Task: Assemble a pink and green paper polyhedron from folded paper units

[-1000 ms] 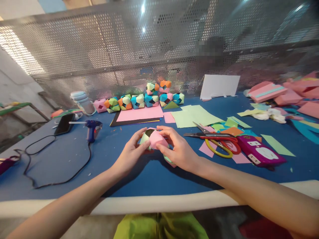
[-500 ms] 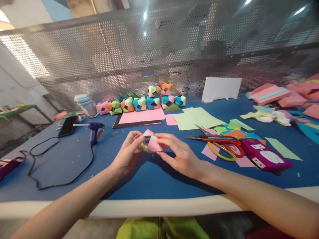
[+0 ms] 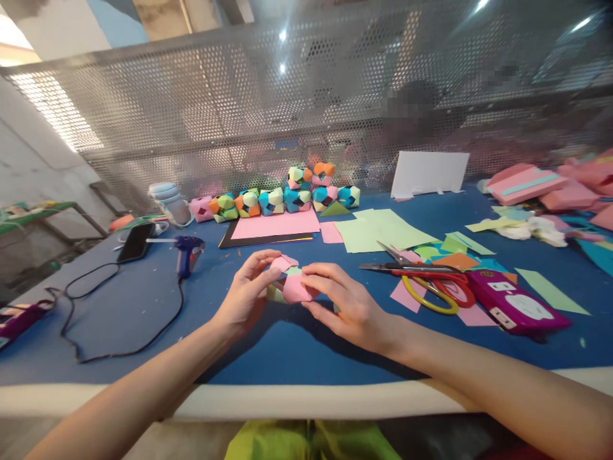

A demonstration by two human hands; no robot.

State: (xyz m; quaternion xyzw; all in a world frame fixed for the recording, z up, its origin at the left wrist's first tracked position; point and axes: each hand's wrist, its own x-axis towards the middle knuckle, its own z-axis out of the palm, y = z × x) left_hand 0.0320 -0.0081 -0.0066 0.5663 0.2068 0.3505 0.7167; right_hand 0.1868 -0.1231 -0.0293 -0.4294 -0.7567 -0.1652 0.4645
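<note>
Between my two hands is a folded paper piece [image 3: 297,289], pink with pale green parts, held just above the blue table. My left hand [image 3: 249,287] is closed on its left side, thumb and fingers pinching the paper. On its right side, my right hand [image 3: 347,303] grips with the fingers over the top and the thumb below. The fingers hide part of the piece's sides and underside. Behind it, several folded paper balls [image 3: 297,199] in mixed colours stand in a row, with two stacked on top.
Scissors [image 3: 421,275] lie on paper scraps to the right, beside a purple power strip [image 3: 517,303]. Green sheets [image 3: 383,230] and pink sheets [image 3: 278,225] lie ahead. At left are a blue glue gun [image 3: 188,252] with its cord, a phone [image 3: 136,243] and a bottle [image 3: 171,204].
The paper piece has turned in my hands, so its pink flaps now show differently and the opening is less visible. Both hands keep hold of it. The view has shifted slightly.
</note>
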